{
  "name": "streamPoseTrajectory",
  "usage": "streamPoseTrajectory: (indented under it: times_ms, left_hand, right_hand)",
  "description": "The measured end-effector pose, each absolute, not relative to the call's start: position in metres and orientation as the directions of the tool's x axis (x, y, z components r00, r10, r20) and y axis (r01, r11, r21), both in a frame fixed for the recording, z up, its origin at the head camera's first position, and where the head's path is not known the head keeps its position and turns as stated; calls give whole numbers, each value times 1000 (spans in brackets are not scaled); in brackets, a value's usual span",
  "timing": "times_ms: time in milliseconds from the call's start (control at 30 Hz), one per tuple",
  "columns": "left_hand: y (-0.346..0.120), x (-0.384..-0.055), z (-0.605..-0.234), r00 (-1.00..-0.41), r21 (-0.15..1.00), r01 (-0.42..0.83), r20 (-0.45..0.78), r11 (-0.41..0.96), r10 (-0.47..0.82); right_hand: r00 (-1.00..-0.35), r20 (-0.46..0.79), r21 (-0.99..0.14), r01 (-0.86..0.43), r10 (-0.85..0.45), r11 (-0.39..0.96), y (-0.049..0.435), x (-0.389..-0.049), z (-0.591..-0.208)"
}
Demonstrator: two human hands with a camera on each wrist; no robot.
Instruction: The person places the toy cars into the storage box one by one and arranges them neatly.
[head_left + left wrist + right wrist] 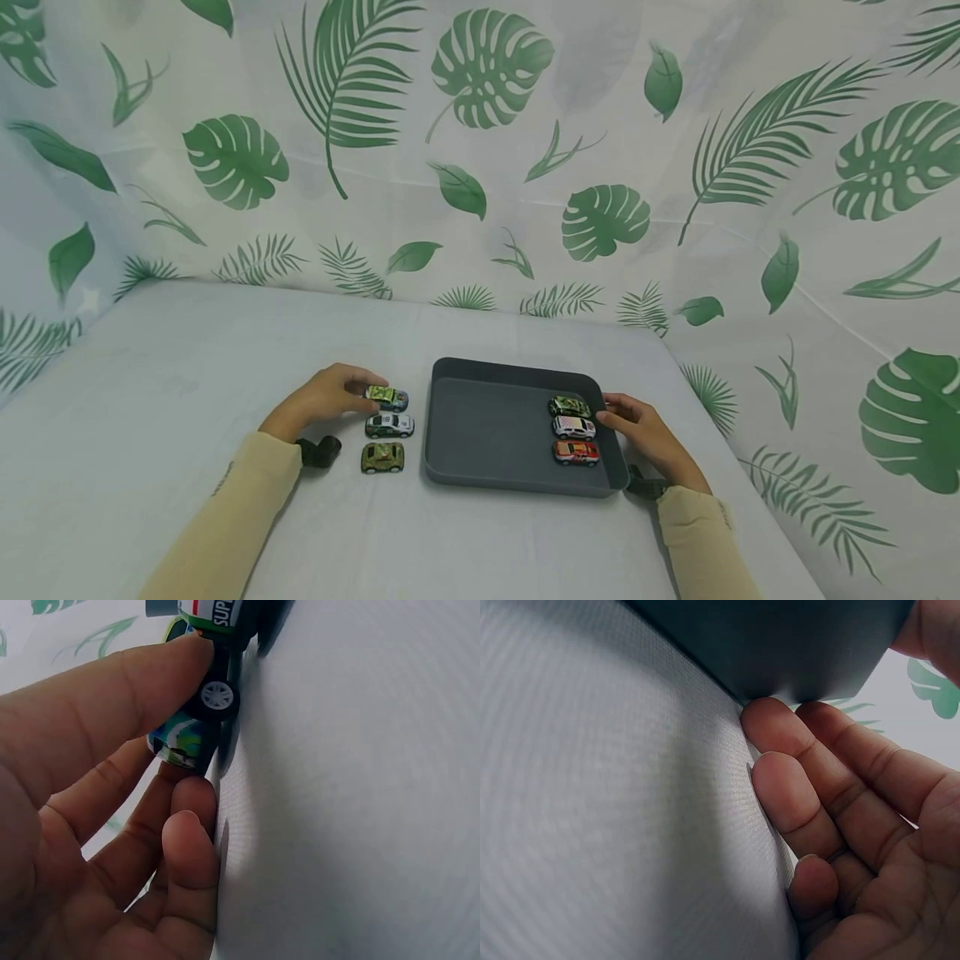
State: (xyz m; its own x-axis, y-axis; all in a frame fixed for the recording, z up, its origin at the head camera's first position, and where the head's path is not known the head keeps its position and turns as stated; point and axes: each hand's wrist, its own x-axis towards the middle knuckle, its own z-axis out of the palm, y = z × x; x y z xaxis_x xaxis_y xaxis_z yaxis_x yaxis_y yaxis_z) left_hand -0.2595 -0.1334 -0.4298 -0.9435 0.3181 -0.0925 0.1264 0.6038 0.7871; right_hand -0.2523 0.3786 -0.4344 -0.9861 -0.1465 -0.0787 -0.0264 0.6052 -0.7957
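Two hands are shown, one on each side of a dark grey tray [487, 425]. The left hand [330, 393], left of the tray, is nearly closed, its thumb and fingers pinching a yellow-green and blue toy car [387, 397]; whether the wheels touch the desk [480, 546] cannot be told. The right hand [637, 423], at the tray's right wall, is partly closed, with the thumb at the rim and fingertips against the outer face; the fingers are loosely bent.

Left of the tray, the held car heads a column of three: just beside it, on the near side, is a white and dark green toy car [390, 426], followed by an olive green toy car [382, 457]. Inside the tray, near its right wall, a second column runs from far to near: a green camouflage toy car [568, 407], a white and pink toy car [573, 427] and a red-orange toy car [576, 453].

Beige sleeves [232, 500] reach in from the tray's near side. Beyond the tray hangs a leaf-print backdrop [517, 167], pale with green foliage.
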Motion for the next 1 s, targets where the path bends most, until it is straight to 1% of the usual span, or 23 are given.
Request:
streamPoseTrajectory:
  times_ms: [300, 600, 1000]
  left_hand:
    - [-134, -259, -426, -947, 799, 123, -83, 589, 310]
    - [-130, -257, -419, -957, 819, 130, -44, 559, 286]
    - [-120, -257, -410, -955, 814, 209, 49, 543, 294]
  right_hand:
    - [-986, -65, -799, -39, -152, 600, 379, -253, -436]
    - [-986, -60, -799, -46, -156, 599, 379, -251, -435]
    - [-986, -58, -800, -49, -158, 598, 378, -251, -435]
